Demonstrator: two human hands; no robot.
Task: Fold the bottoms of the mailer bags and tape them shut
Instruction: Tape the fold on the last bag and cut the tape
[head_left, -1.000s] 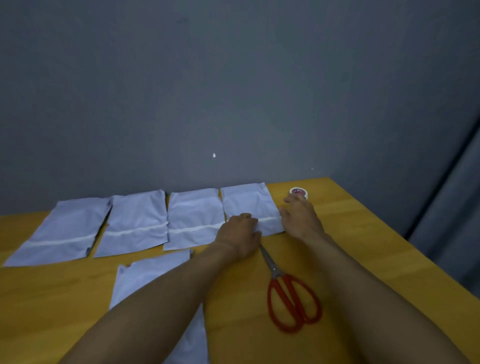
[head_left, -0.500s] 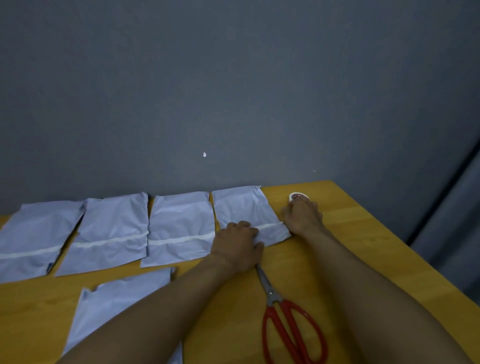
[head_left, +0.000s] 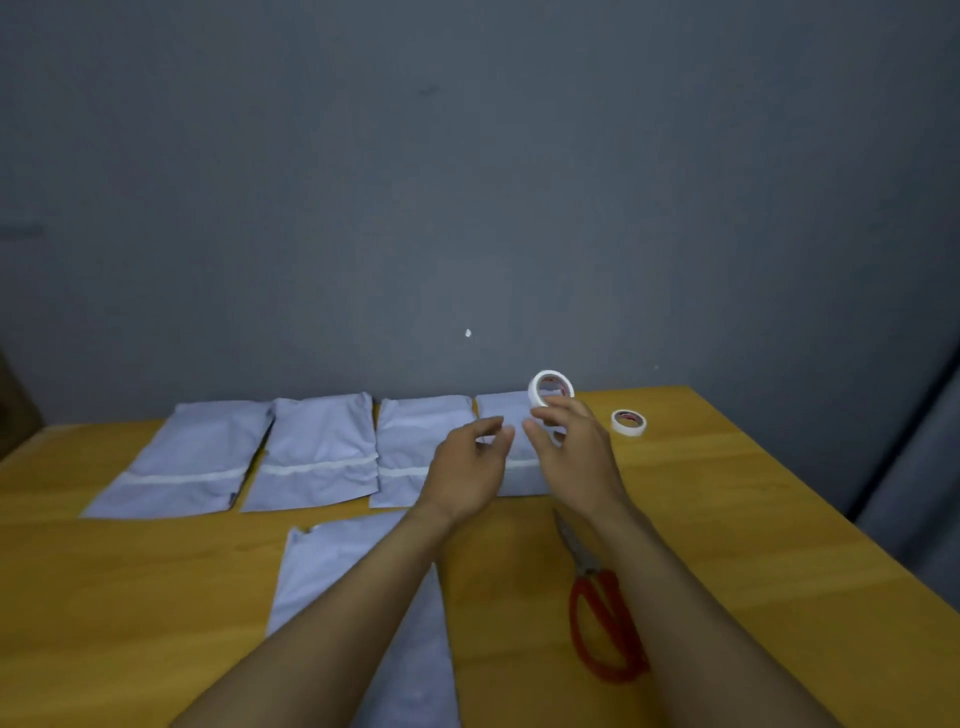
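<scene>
Right hand grips a white tape roll, raised off the wooden table above the rightmost mailer bag. Our left hand hovers just beside it, fingers loosely curled, holding nothing we can see. Versus half a second back, both hands are off that bag's taped fold. We read bag four as done, with tape coming next for the fifth mailer bag nearer us, which shows no strip. We leave a second tape roll and the red-handled scissors on the table. Red print on the roll cores is unreadable.

Left grip loose, right grip curled
</scene>
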